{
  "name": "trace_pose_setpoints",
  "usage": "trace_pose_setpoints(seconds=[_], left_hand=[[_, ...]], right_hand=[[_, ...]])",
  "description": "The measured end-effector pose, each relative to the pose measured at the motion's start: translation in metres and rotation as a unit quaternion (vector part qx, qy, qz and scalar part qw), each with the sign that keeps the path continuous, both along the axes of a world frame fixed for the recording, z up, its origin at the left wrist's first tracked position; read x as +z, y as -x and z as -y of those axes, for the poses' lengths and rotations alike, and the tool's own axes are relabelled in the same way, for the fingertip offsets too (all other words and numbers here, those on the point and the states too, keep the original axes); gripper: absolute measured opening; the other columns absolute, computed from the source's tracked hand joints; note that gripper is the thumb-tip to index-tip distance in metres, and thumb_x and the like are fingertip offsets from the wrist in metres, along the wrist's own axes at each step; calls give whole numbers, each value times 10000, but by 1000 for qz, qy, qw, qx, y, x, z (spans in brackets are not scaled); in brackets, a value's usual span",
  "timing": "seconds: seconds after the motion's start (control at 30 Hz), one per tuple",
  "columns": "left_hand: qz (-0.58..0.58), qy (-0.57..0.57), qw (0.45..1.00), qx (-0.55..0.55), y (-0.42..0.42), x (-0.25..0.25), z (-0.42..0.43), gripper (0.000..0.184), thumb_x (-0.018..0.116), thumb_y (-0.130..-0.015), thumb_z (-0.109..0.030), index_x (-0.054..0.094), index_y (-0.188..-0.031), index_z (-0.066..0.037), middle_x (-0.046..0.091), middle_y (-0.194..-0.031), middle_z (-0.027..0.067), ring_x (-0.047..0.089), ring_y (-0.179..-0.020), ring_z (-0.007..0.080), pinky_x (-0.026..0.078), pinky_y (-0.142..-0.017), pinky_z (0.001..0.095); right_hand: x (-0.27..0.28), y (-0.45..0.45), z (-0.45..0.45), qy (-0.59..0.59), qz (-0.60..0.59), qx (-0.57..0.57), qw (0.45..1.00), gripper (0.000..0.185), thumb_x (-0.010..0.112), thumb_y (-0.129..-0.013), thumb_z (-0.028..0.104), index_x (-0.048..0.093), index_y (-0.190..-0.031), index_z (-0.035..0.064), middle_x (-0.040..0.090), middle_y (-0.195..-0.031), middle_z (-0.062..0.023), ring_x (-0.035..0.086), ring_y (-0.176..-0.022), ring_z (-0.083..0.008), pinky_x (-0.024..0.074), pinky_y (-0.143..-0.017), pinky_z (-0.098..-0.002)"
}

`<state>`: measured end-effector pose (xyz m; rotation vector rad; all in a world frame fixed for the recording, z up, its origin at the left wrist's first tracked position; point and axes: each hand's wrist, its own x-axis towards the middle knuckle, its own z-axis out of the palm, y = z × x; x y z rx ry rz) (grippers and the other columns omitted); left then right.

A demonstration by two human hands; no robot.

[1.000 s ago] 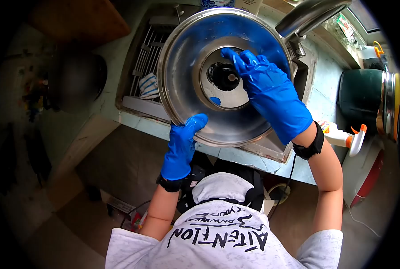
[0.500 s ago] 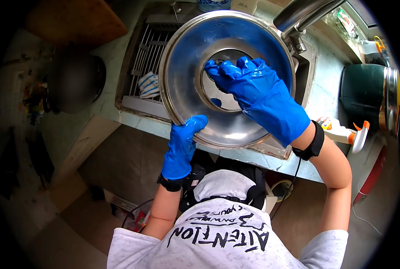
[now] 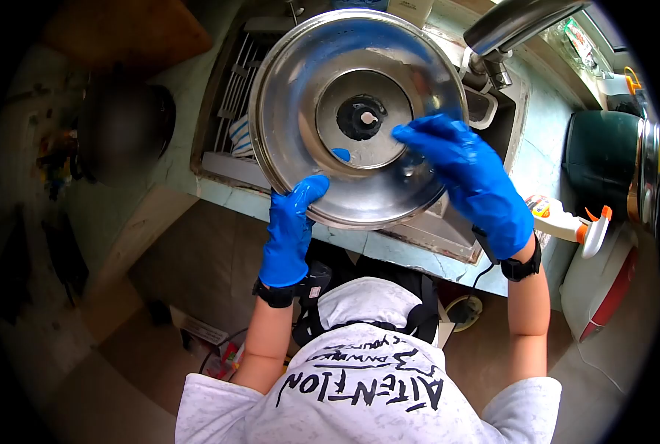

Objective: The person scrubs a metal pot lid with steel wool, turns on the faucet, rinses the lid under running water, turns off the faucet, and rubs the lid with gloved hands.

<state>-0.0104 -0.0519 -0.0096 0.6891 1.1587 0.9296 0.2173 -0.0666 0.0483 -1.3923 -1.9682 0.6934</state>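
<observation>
A large round steel pot lid (image 3: 293, 140) is held tilted above the sink, its underside facing up at me. Its middle is a see-through disc with a black knob base (image 3: 359, 117) and a pale screw. My left hand (image 3: 291, 222), in a blue rubber glove, grips the lid's near-left rim, thumb on top; a blue patch, likely a fingertip, shows through the disc. My right hand (image 3: 470, 174), also blue-gloved, hovers over or touches the lid's right side, fingers pointing left. Motion blurs those fingers, and I cannot see whether they hold anything.
Under the lid lies the sink (image 3: 493, 166), with a wire rack (image 3: 235, 96) and striped cloth (image 3: 241, 137) at left. The faucet (image 3: 522, 26) reaches in from the upper right. A spray bottle (image 3: 567, 222) and a dark green container (image 3: 600, 148) are at right.
My right hand has drawn back from the lid's middle to its right side, uncovering the black knob base. The lid and my left hand have shifted slightly left and away from me.
</observation>
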Motion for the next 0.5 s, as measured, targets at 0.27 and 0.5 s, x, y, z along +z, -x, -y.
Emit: trace_pose_setpoints(seconds=[0.27,0.5], left_hand=[[86,86,989,82,6,4,-8,279,558,-642,-54,493,-907,0,528,-831,72,533,-754,155,438,-689,253],[-353,-301,878,-116,23,1,7,336,544,-633,92,516,-955,0,545,-910,116,517,-876,178,423,-775,279]], right_hand=[[-266,-101,51,331,72,-29,941,356,530,-703,199,472,-1032,74,488,-972,-171,494,-867,-287,403,-730,-334],[-356,-44,59,395,276,137,865,426,516,-723,257,422,-1086,52,467,-1022,-158,455,-943,-294,362,-814,-351]])
